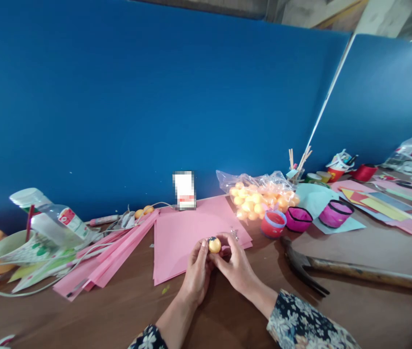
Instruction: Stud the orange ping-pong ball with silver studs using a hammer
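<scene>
A small yellow-orange ball [214, 245], like a table tennis ball, has a dark patch at its top left. My left hand [198, 271] grips it from the left, thumb up along its side. From the right, the curved fingers and thumb of my right hand [235, 266] close on the same ball. Both hands are just above the front edge of a stack of pink paper [191, 228] on the brown table. A small silvery item [234, 234] lies on the paper behind my right hand; its kind is unclear.
A clear bag of orange balls [255, 198] lies behind, near a red cup [273, 224] and pink fabric cups [299, 219]. A claw hammer [355, 271] rests at right. Pink strips [115, 259], a plastic bottle [60, 220] and a white cable are at left. A blue partition [177, 97] stands behind.
</scene>
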Available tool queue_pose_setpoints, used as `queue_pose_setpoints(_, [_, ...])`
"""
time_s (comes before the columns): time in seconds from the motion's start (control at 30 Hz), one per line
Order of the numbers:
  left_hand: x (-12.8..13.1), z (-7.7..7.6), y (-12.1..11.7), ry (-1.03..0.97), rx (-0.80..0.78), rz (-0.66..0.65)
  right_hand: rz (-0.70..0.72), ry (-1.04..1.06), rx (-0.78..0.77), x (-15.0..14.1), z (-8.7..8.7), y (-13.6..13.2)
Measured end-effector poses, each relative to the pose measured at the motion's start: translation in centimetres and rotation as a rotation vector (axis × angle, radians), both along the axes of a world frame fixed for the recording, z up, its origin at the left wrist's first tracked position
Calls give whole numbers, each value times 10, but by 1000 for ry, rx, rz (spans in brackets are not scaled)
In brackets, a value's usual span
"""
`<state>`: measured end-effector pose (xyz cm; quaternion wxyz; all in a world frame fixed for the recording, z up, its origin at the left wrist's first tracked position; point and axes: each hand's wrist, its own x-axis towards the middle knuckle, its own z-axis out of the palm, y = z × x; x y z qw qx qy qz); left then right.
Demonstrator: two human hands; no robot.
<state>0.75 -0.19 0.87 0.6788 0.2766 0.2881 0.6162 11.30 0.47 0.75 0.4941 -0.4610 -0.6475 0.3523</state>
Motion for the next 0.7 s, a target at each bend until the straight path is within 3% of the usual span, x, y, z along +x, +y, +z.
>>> queue_pose_setpoints(0.7, [0,-1,-1,8,26,-41,46,6,-33,1,4,-2])
